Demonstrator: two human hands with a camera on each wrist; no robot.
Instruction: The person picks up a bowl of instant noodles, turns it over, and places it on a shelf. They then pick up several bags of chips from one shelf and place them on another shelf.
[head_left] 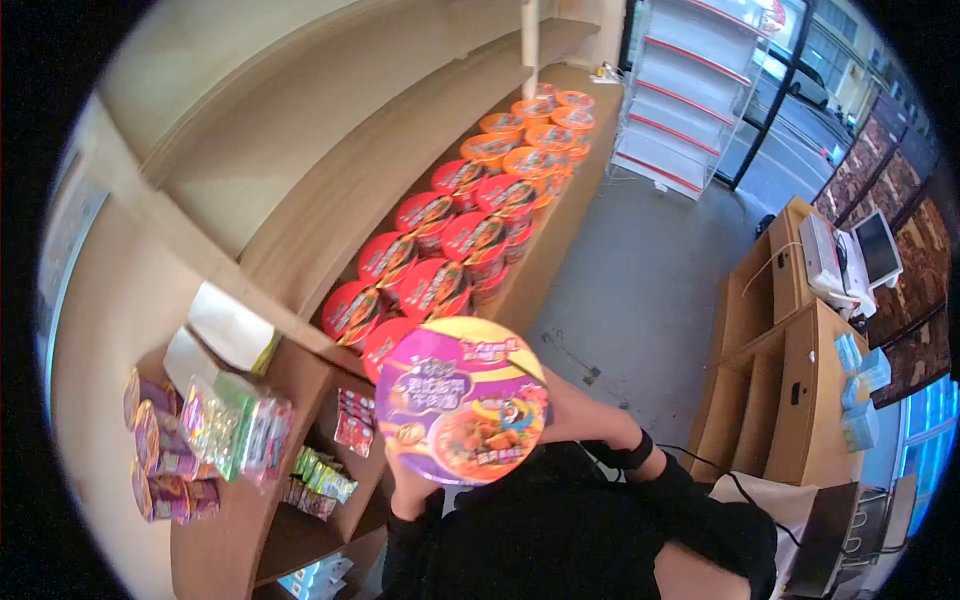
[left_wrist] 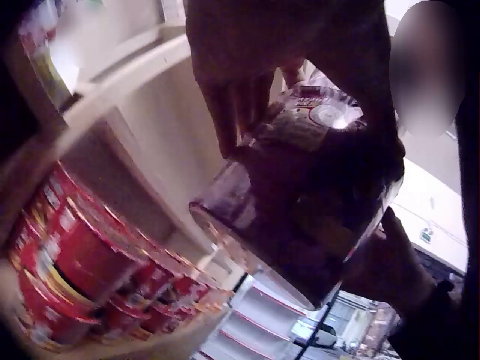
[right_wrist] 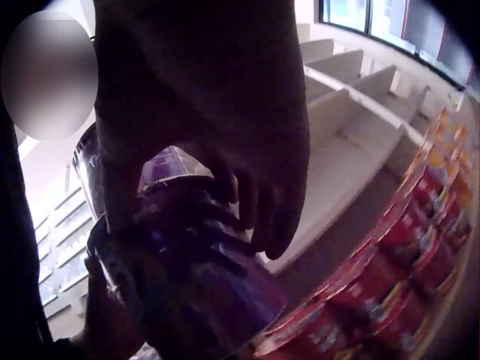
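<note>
In the head view, a purple instant noodle cup [head_left: 462, 400] with a yellow-and-purple printed lid is held up in front of the chest. My left hand [head_left: 412, 484] grips its near left side, and my right hand [head_left: 580, 408] grips its right side. The left wrist view shows the dark cup side [left_wrist: 300, 217] with left-hand fingers [left_wrist: 232, 112] curled round it. Seen from the right wrist, fingers [right_wrist: 277, 217] and thumb span a shaded purple cup [right_wrist: 217, 292]; a second rim shows behind it. Most of both palms is in shadow.
Red noodle cups [head_left: 440, 285] and orange ones [head_left: 530, 160] stand stacked in rows on the wooden shelf [head_left: 560, 235]. Purple cups [head_left: 165, 455] and snack bags [head_left: 235, 425] sit at the left. A white rack [head_left: 680, 110] stands at the back, a wooden counter [head_left: 790, 370] to the right.
</note>
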